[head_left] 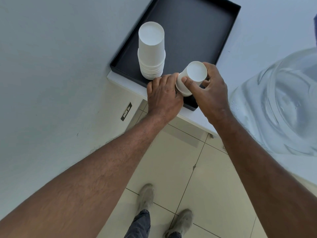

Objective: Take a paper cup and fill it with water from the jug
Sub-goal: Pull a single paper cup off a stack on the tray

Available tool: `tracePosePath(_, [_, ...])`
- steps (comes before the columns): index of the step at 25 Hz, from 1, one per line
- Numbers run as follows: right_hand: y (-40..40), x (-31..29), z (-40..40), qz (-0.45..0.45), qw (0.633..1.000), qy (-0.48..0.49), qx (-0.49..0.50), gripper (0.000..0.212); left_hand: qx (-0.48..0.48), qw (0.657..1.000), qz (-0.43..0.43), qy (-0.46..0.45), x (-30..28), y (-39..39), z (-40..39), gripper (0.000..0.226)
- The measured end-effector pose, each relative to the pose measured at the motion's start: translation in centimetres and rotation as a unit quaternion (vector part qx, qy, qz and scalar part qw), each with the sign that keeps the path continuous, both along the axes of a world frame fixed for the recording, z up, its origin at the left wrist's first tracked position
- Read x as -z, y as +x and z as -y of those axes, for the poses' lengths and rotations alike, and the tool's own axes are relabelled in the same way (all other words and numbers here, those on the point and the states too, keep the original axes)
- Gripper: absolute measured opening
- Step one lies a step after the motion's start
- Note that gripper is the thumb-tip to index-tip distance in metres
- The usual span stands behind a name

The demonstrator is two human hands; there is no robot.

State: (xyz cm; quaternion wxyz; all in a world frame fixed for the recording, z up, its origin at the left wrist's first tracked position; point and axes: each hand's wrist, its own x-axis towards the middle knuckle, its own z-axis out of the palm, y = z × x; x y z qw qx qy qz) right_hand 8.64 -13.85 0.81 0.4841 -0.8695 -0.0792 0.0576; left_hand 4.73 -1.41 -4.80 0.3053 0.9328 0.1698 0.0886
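A black tray point(197, 31) lies on the white counter near its corner. A tall stack of upside-down white paper cups point(151, 50) stands at the tray's left side. A shorter stack of upside-down cups point(192, 78) sits at the tray's near edge, tilted toward me. My right hand point(211, 93) grips the top cup of that short stack, thumb on its side. My left hand point(163, 97) clamps the lower rims of the same stack. A large clear water jug point(281, 103) stands at the right, partly cut off by the frame edge.
A white wall fills the left, with a small dark wall plate point(126, 111). The counter edge point(193, 119) runs diagonally below the tray. Tiled floor and my two shoes point(145, 196) are underneath.
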Motion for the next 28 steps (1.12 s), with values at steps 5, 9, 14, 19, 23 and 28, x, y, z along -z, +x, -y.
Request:
tracePosePath(5, [0.1, 0.0, 0.2, -0.004, 1.0, 0.011, -0.007, 0.058, -0.004, 1.0, -0.005, -0.011, -0.1, 0.2, 0.1, 0.041])
tracePosePath(9, [0.0, -0.1, 0.5, -0.008, 1.0, 0.013, -0.012, 0.058, -0.002, 0.999, -0.013, -0.029, -0.4, 0.3, 0.1, 0.042])
tracePosePath(14, [0.0, -0.4, 0.8, -0.023, 0.999, 0.025, -0.019, 0.053, -0.006, 0.998, -0.02, -0.056, -1.0, 0.2, 0.1, 0.045])
tracePosePath(19, [0.1, -0.7, 1.2, -0.053, 0.997, 0.056, -0.017, 0.051, -0.014, 0.995, -0.024, -0.094, -1.8, 0.2, 0.2, 0.052])
tracePosePath(23, [0.1, -1.1, 0.7, -0.084, 0.989, 0.11, 0.051, 0.068, -0.012, 0.992, 0.014, -0.127, -2.1, 0.2, 0.3, 0.05])
tracePosePath(28, [0.2, -1.8, 0.3, -0.12, 0.969, 0.176, 0.125, 0.067, 0.026, 0.986, 0.063, -0.151, -2.3, -0.6, 0.3, 0.062])
